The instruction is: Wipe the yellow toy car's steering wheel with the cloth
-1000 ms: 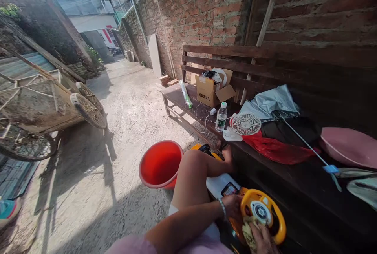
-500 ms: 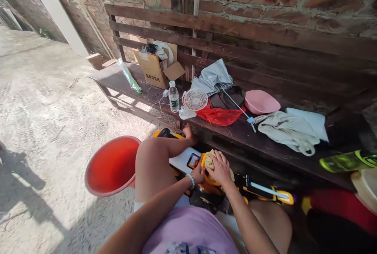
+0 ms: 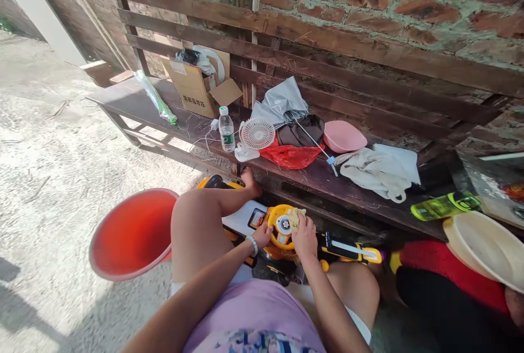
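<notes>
A yellow toy steering wheel (image 3: 282,209) with a white hub is part of the yellow and white ride-on toy car (image 3: 238,217) between my legs. My left hand (image 3: 263,234) is closed around the wheel's left rim, a beaded bracelet on its wrist. At the right side of the rim, my right hand (image 3: 305,235) grips a pale yellow cloth (image 3: 295,219) pressed against the wheel. That hand covers part of the cloth and the rim.
A red bucket (image 3: 133,233) stands on the ground at left. The wooden bench (image 3: 196,137) ahead bears a cardboard box (image 3: 190,88), water bottle (image 3: 226,132), small fan (image 3: 257,133), umbrella (image 3: 282,99) and pink basin (image 3: 344,136). A cream basin (image 3: 483,244) sits at right.
My right hand and the cloth have shifted from over the wheel's middle to its right rim, uncovering the hub. My left hand stays on the rim. The view has turned rightward.
</notes>
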Motion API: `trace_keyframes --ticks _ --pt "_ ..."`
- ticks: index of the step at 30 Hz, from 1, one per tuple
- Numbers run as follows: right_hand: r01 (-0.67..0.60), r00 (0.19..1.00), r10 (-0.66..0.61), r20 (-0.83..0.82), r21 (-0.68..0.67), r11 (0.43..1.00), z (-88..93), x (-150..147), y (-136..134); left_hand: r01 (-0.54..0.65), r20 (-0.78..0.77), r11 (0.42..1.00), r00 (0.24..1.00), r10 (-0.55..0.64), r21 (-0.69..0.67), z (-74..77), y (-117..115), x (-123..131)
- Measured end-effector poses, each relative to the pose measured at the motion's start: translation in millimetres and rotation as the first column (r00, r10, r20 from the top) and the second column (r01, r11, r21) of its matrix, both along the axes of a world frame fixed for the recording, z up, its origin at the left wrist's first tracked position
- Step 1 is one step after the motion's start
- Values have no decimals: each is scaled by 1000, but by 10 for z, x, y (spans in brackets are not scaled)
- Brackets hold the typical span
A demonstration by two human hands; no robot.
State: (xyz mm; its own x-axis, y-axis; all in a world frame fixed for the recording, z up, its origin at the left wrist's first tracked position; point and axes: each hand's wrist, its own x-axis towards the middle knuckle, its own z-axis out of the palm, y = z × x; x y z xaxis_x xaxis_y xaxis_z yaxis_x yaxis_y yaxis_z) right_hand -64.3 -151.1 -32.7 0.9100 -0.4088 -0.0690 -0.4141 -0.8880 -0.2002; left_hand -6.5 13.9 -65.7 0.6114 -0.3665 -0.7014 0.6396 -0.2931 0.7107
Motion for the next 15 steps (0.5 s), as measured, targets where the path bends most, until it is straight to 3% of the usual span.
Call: trace_keyframes --ticks 4,6,8,10,12,14,15 --pt "3 993 -10 -114 -55 999 -49 -526 145 1 -25 1000 1000 -1 5 -18 -21 15" --pt "11 987 -7 -159 26 1000 -55 -725 210 1 -36 1000 999 0 10 -35 -30 23" --pt "14 994 8 -107 202 979 -43 -822 248 6 -47 1000 999 -5 18 -50 -34 27" --pt "-10 1000 3 16 447 895 4 -805 250 16 -63 1000 998 -15 25 -62 -32 28" --pt "-30 991 -67 118 672 740 98 -686 215 22 -81 999 997 -20 28 -73 -24 25" --pt "-19 964 -205 172 807 590 230 -497 149 15 -97 1000 995 -12 26 -90 -12 22" --pt "-11 937 -287 198 840 542 299 -387 107 3 -98 1000 995 0 23 -102 -6 22"
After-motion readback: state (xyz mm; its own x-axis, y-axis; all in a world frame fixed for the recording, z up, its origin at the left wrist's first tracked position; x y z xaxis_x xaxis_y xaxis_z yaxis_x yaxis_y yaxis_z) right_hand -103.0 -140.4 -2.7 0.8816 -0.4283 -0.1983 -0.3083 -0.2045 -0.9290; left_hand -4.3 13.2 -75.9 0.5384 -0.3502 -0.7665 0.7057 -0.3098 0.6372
